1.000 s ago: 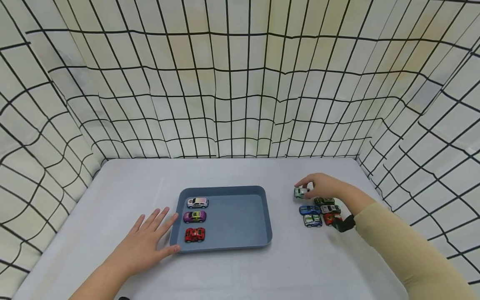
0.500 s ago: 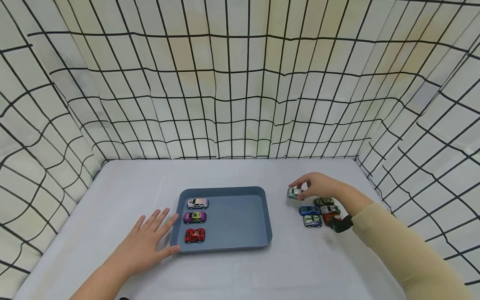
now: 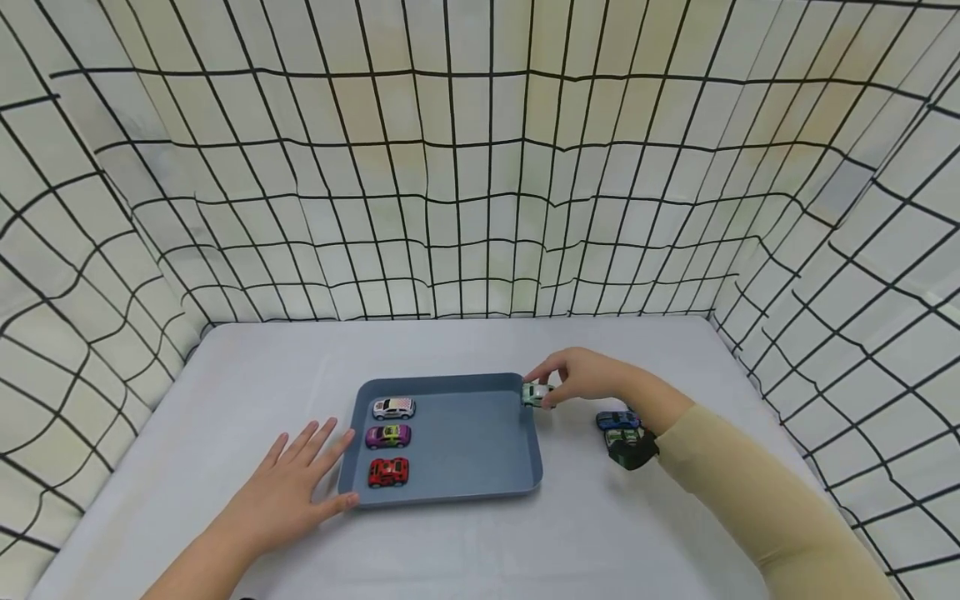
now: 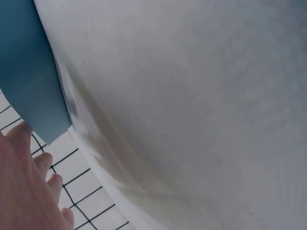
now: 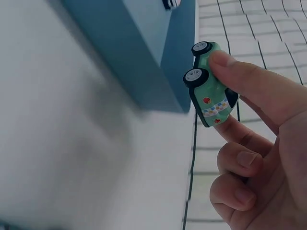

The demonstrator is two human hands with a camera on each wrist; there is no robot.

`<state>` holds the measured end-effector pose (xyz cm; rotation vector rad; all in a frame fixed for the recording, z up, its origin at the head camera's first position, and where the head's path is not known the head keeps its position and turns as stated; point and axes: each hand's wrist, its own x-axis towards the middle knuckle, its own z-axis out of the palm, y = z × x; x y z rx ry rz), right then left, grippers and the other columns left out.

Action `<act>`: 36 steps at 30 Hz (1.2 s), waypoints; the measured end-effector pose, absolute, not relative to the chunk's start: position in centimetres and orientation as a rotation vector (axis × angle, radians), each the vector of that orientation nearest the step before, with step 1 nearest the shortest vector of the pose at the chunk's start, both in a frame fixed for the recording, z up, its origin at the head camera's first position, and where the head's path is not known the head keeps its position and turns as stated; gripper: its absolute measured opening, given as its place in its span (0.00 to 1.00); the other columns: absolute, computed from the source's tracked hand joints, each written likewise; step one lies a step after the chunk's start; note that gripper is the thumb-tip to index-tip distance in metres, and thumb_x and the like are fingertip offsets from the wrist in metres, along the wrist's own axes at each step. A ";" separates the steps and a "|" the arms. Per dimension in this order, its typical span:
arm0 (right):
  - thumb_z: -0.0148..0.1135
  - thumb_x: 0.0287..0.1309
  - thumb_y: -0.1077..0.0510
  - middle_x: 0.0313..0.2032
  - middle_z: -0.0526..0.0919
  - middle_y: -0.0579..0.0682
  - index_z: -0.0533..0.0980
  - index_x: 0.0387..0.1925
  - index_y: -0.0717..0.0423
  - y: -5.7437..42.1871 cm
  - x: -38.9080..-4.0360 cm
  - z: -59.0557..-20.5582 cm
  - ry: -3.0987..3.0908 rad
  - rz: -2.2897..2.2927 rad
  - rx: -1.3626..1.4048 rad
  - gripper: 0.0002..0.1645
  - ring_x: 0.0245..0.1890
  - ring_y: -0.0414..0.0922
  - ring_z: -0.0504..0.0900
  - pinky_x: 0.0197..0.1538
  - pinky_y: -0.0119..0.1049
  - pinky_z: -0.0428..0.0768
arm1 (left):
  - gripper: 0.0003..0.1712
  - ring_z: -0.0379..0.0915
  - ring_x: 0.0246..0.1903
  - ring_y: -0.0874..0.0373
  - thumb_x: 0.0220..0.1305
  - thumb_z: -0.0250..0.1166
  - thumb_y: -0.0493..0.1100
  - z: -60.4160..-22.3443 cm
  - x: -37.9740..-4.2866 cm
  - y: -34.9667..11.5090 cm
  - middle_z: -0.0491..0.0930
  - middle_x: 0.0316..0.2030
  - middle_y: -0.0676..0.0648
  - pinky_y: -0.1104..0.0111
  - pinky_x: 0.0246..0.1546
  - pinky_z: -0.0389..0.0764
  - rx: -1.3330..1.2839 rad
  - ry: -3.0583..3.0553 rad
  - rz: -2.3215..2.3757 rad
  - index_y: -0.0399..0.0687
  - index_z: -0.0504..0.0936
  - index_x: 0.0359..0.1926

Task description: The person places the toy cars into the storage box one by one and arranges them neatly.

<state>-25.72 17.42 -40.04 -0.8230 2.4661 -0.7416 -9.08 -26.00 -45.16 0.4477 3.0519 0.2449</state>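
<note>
Right hand (image 3: 588,372): we see thumb and fingers pinching a mint-green car (image 3: 536,395) by its sides, wheels left free; we judge this grip suits a small body and keeps the fingers clear of the underside. The car is raised at the right edge of the blue tray (image 3: 468,442), near its far right corner; contact with the rim cannot be told.

Left hand (image 3: 288,479): fingers spread and straight beside the tray's left edge, holding nothing, probably to steady it.

Along the tray's left edge we note, far to near, a white car (image 3: 393,408), a purple car (image 3: 387,436) and a red car (image 3: 387,472), spaced apart, presumably as a column.

Off the right edge, on the table (image 3: 465,550), lie a blue car (image 3: 618,419) and a green-and-white car (image 3: 622,437), the latter partly hidden by a dark wrist device (image 3: 632,452). The tray's raised right wall is the only obstacle we find beside the held car.
</note>
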 end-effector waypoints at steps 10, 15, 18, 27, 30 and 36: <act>0.75 0.54 0.48 0.42 0.80 0.36 0.82 0.55 0.33 11.1 -24.4 -39.8 2.371 -0.729 -0.956 0.25 0.31 0.40 0.73 0.33 0.34 0.75 | 0.53 0.47 0.73 0.36 0.57 0.57 0.77 -45.8 -9.1 -26.2 0.56 0.74 0.38 0.40 0.71 0.42 0.482 3.090 0.280 0.53 0.63 0.75; 0.75 0.53 0.48 0.41 0.80 0.35 0.82 0.55 0.33 8.9 -24.0 -39.8 2.347 -0.714 -1.014 0.25 0.25 0.39 0.71 0.30 0.32 0.74 | 0.53 0.47 0.73 0.36 0.58 0.57 0.78 -45.7 -9.0 -26.1 0.56 0.74 0.38 0.39 0.71 0.42 0.483 3.093 0.287 0.53 0.63 0.75; 0.75 0.53 0.47 0.40 0.81 0.35 0.82 0.55 0.34 8.0 -23.8 -40.0 2.339 -0.712 -1.029 0.25 0.24 0.39 0.72 0.29 0.32 0.74 | 0.53 0.47 0.73 0.36 0.58 0.55 0.79 -45.7 -9.1 -26.2 0.56 0.74 0.38 0.40 0.72 0.40 0.486 3.094 0.280 0.53 0.62 0.75; 0.75 0.53 0.47 0.40 0.81 0.34 0.83 0.55 0.38 5.6 -22.5 -41.6 2.309 -0.667 -1.049 0.25 0.38 0.39 0.77 0.37 0.31 0.76 | 0.54 0.46 0.73 0.36 0.56 0.56 0.79 -45.2 -8.9 -25.8 0.54 0.75 0.38 0.39 0.71 0.42 0.448 3.058 0.272 0.52 0.63 0.75; 0.75 0.53 0.48 0.40 0.81 0.34 0.83 0.55 0.38 5.1 -22.2 -42.4 2.310 -0.626 -1.055 0.25 0.42 0.38 0.78 0.41 0.30 0.77 | 0.55 0.46 0.73 0.36 0.56 0.55 0.80 -45.1 -9.0 -25.8 0.54 0.75 0.38 0.39 0.71 0.44 0.451 3.055 0.260 0.52 0.63 0.75; 0.75 0.53 0.49 0.41 0.83 0.36 0.84 0.53 0.39 4.2 -21.3 -43.4 2.321 -0.562 -1.067 0.23 0.42 0.33 0.78 0.45 0.29 0.78 | 0.55 0.46 0.74 0.36 0.56 0.53 0.81 -45.1 -9.0 -25.9 0.54 0.75 0.38 0.39 0.71 0.44 0.450 3.055 0.242 0.52 0.62 0.75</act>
